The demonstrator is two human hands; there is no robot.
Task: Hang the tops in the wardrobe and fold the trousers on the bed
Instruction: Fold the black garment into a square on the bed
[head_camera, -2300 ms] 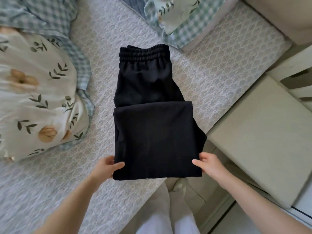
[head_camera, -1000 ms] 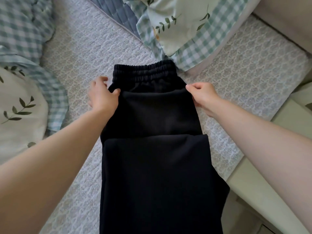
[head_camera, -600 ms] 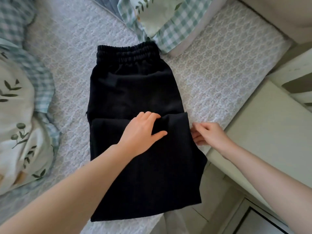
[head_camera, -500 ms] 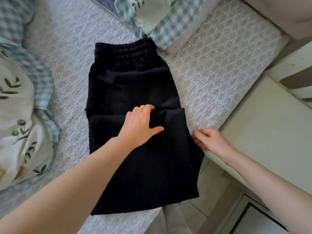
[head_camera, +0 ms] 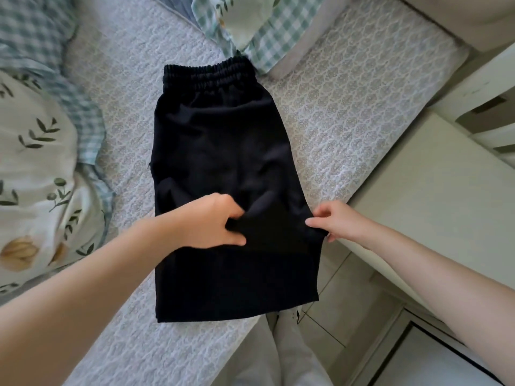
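Note:
Black trousers (head_camera: pixel 223 140) lie folded on the patterned grey bed cover (head_camera: pixel 348 101), elastic waistband at the far end, the near end hanging a little over the bed's edge. My left hand (head_camera: pixel 211 224) is on the middle of the trousers and grips a bunch of the folded top layer between fingers and thumb. My right hand (head_camera: pixel 334 221) pinches the same layer at the trousers' right edge.
A floral duvet with a check border (head_camera: pixel 36 168) is heaped at the left. A check pillow (head_camera: pixel 262 26) lies beyond the waistband. A pale cabinet top (head_camera: pixel 434 196) stands close to the bed on the right. My legs in light trousers (head_camera: pixel 278 358) are below.
My left hand went from lying flat on the fold to gripping the cloth. Both hands have drawn the fold's edge slightly towards me, and the right hand now pinches it.

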